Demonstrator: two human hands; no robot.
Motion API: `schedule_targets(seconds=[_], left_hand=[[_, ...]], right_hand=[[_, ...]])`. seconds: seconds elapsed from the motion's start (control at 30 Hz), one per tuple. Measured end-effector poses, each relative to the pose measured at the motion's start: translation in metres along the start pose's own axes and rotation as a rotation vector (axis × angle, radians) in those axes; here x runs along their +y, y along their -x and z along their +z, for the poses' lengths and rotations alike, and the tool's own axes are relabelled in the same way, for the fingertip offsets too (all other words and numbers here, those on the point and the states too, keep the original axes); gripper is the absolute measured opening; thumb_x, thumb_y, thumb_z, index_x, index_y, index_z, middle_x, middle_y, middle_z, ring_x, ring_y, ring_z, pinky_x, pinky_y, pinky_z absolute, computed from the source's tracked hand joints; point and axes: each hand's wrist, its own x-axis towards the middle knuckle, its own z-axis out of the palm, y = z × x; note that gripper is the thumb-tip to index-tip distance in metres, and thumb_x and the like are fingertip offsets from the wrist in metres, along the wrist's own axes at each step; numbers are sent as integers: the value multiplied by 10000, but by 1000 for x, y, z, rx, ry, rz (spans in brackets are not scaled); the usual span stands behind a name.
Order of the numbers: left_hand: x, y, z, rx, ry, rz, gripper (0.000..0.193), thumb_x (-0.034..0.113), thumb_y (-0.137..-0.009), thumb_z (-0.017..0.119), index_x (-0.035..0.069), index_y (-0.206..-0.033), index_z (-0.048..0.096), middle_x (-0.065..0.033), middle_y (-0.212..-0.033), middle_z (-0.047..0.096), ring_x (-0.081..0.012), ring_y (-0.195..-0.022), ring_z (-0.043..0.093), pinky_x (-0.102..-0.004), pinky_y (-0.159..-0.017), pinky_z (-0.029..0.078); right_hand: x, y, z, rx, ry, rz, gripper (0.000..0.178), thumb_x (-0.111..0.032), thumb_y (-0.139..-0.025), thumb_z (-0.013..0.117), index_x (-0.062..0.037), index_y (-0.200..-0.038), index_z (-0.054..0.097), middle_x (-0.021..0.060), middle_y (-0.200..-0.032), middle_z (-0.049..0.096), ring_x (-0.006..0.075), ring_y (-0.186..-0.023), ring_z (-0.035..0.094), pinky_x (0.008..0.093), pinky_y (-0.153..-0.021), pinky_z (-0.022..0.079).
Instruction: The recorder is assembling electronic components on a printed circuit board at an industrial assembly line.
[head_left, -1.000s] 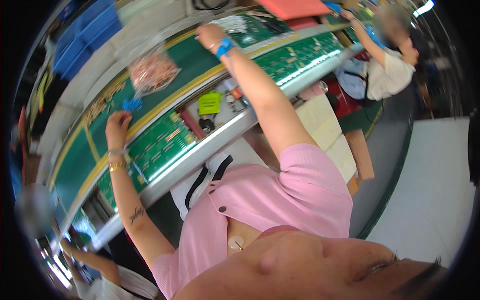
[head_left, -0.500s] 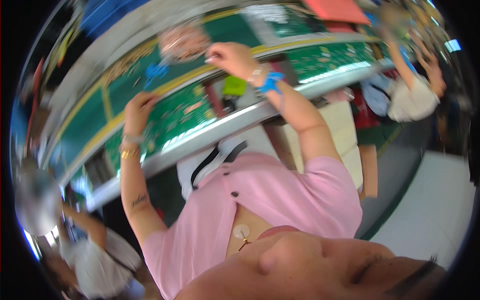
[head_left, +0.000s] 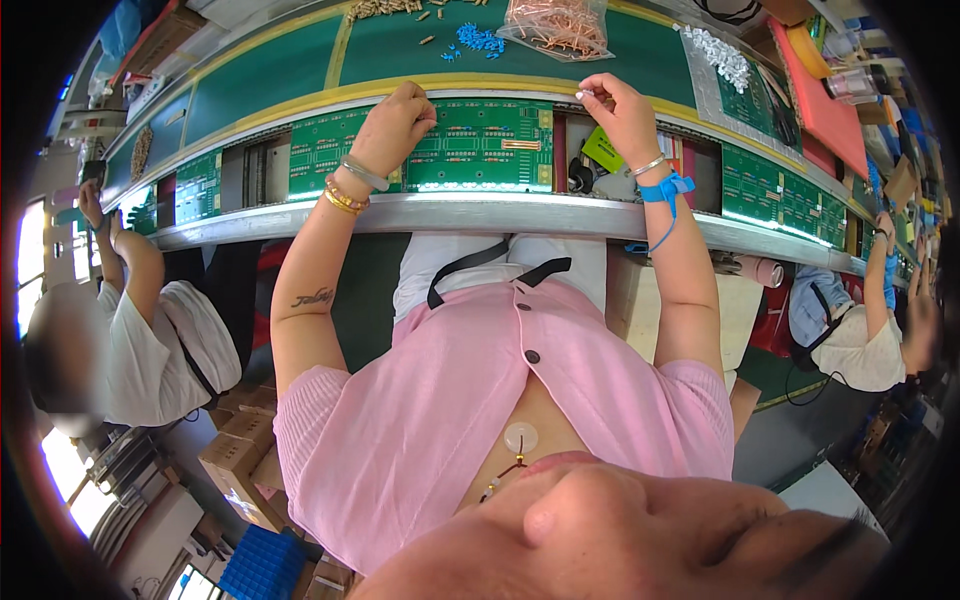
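My left hand (head_left: 393, 135) is over the left part of a green circuit board (head_left: 478, 172), its thumb and fingers drawn together. Whatever those fingers hold is hidden. Small striped components and a copper-coloured strip (head_left: 521, 145) are fitted on the board. My right hand (head_left: 622, 112) is raised above the rail, right of the board, thumb and forefinger pinched. A tiny pale spot shows at its fingertips; I cannot tell whether it is a part or a nail. Beyond it lies a clear plastic bag (head_left: 556, 28) of copper-coloured wire parts.
Blue parts (head_left: 480, 40) and tan parts (head_left: 385, 8) lie loose on the green bench; white parts (head_left: 718, 55) sit at right. A lime-green item (head_left: 603, 150) lies in the rail's gap. A blue wrist strap (head_left: 667, 188) trails a cord. People work at both sides.
My right hand has come away from the bag to its near right side. My left hand now hangs over the board, closer to its middle. The view has turned and sharpened.
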Motion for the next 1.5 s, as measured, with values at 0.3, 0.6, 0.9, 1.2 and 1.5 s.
schedule_targets(seconds=[0.3, 0.6, 0.9, 1.2, 1.5], left_hand=[[-4, 3, -3, -52, -100, -16, 50, 71, -751, 596, 22, -765, 591, -104, -969, 526, -294, -843, 562, -380, -742, 454], [-2, -1, -4, -50, -165, 20, 73, 47, -744, 612, -3, -789, 586, -90, -935, 531, -253, -746, 588, -341, -681, 475], [-2, -5, -3, -90, -203, 69, 55, 92, -739, 607, 40, -754, 595, -90, -876, 539, -286, -779, 574, -385, -698, 466], [-42, -93, 11, 376, -501, 33, 154, 209, -774, 602, 79, -843, 648, -94, -866, 604, -287, -824, 585, -372, -728, 473], [-9, -84, 14, 270, -292, -84, 161, 212, -799, 591, 77, -876, 633, -115, -845, 638, -278, -777, 612, -368, -671, 483]], right_hand=[[2, 1, 0, -27, -17, 35, 150, -191, -795, 636, -83, -892, 601, 27, -774, 625, 131, -669, 594, 246, -599, 473], [1, 1, 2, -8, -26, 7, 140, -182, -794, 634, -91, -897, 605, 19, -772, 623, 127, -667, 593, 240, -597, 469], [2, 0, 1, -33, -43, 48, 143, -183, -794, 633, -101, -908, 608, 23, -789, 629, 124, -665, 596, 238, -593, 465], [-3, 2, -1, -53, -17, 3, 149, -127, -816, 610, -52, -945, 614, 33, -835, 621, 106, -720, 580, 218, -651, 453], [2, 2, -3, -24, 14, -33, 153, -153, -821, 602, -72, -951, 616, 36, -840, 610, 120, -704, 575, 232, -642, 450]])
